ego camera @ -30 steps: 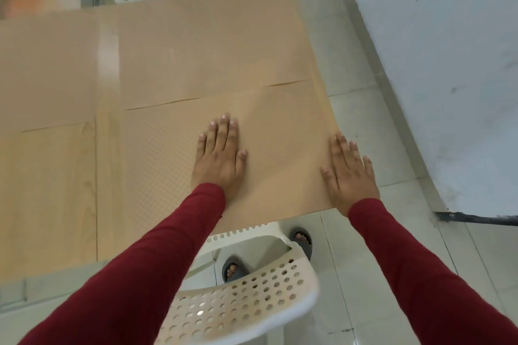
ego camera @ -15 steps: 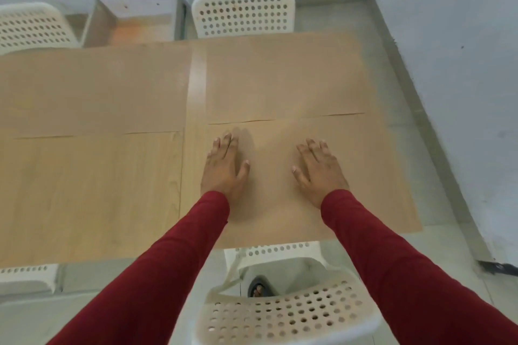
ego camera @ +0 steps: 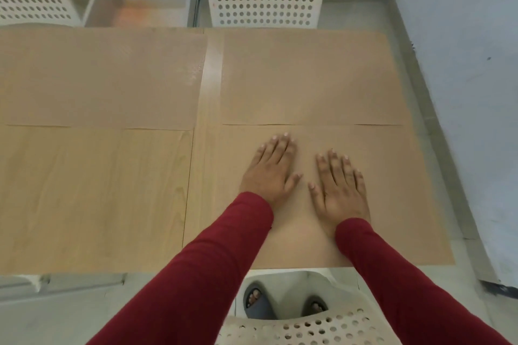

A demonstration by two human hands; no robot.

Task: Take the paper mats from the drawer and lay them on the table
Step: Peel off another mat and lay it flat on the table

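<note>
Three brown paper mats lie flat on the light wooden table (ego camera: 92, 199). The near right mat (ego camera: 398, 199) lies under both of my hands. My left hand (ego camera: 273, 173) rests palm down on it, fingers spread, holding nothing. My right hand (ego camera: 340, 190) lies flat beside it, a little nearer to me, also with nothing in it. A second mat (ego camera: 308, 78) covers the far right of the table and a third mat (ego camera: 98, 78) the far left. The open drawer (ego camera: 143, 5) stands beyond the table's far edge.
White perforated chairs stand at the far side (ego camera: 265, 3), far left (ego camera: 30, 0) and right under me (ego camera: 305, 325). A grey wall (ego camera: 471, 64) runs along the right. My feet in sandals show on the tiled floor below the table edge.
My right hand has slid left from the mat's right edge to beside my left hand. The view has tilted up, so the drawer and far chairs show.
</note>
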